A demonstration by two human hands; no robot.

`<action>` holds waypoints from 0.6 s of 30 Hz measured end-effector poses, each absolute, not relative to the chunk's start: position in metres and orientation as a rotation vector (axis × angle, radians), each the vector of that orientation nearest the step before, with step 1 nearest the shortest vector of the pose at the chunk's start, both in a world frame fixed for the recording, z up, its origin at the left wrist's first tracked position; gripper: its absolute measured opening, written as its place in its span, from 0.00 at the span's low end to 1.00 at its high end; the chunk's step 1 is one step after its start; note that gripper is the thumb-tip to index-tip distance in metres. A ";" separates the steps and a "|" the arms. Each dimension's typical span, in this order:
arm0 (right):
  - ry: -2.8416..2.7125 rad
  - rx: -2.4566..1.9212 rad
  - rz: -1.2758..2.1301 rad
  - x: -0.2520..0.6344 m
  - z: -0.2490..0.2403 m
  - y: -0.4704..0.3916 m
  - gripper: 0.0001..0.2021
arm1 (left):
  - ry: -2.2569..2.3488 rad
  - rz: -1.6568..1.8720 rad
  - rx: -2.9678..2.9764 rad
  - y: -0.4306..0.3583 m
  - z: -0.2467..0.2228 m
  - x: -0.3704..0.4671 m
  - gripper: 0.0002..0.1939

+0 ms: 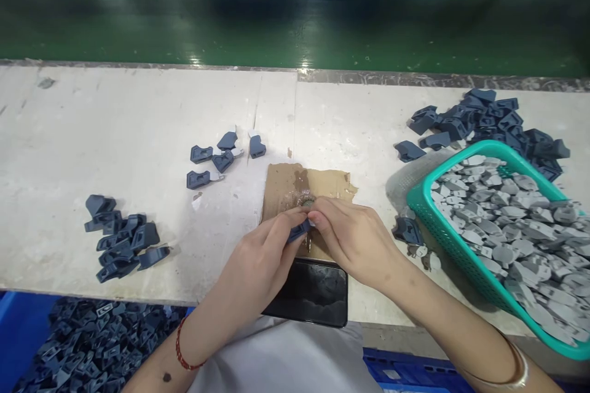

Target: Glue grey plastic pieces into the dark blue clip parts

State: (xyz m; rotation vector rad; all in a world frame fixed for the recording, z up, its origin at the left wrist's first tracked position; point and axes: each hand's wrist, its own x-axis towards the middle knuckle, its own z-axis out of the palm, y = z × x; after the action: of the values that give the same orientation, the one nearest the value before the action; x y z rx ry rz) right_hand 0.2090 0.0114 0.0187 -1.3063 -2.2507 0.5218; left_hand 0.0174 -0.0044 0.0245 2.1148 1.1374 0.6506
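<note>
A dark blue-grey plastic part is pinched in the fingers of my left hand, above a piece of brown cardboard. My right hand meets it there, its thumb and fingers closed at the part's right end. A bit of light grey shows between the fingertips, perhaps a small grey piece, mostly hidden. Just beyond the fingertips a small round greenish thing sits on the wet-looking middle of the cardboard. Below my hands lies a black phone, partly covered by my left hand.
A teal basket of light grey pieces stands at right, by a heap of blue-grey parts. Several parts with grey ends lie left of centre, and another cluster farther left. A blue bin full of parts sits below. A green belt runs behind.
</note>
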 end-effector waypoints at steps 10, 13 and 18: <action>-2.170 -1.127 0.669 0.211 0.022 0.008 0.15 | 1.127 0.291 1.695 0.008 0.050 0.007 0.14; -2.227 -1.065 0.752 0.216 0.025 0.008 0.15 | 1.088 0.298 1.649 0.008 0.048 0.005 0.17; -2.263 -1.075 0.750 0.216 0.030 0.007 0.16 | 1.053 0.299 1.647 0.007 0.044 0.006 0.17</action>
State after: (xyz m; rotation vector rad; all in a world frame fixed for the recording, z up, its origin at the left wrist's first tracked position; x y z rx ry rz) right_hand 0.2157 0.0072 0.0302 -1.0755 -2.2634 0.7498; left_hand 0.0057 0.0070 0.0445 1.6474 1.0530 0.2985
